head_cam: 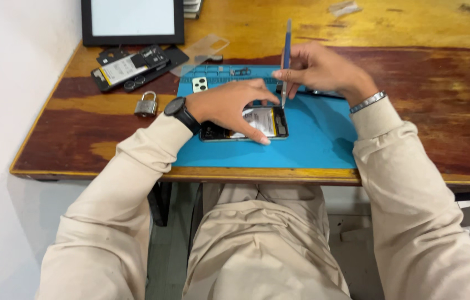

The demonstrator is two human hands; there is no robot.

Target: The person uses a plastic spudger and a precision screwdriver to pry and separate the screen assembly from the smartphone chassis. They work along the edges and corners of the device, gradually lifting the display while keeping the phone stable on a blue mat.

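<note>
Bright even light, soft shadows, mostly sharp

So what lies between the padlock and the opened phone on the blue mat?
In the head view, the left hand's wrist with its black watch lies between the padlock and the opened phone.
</note>
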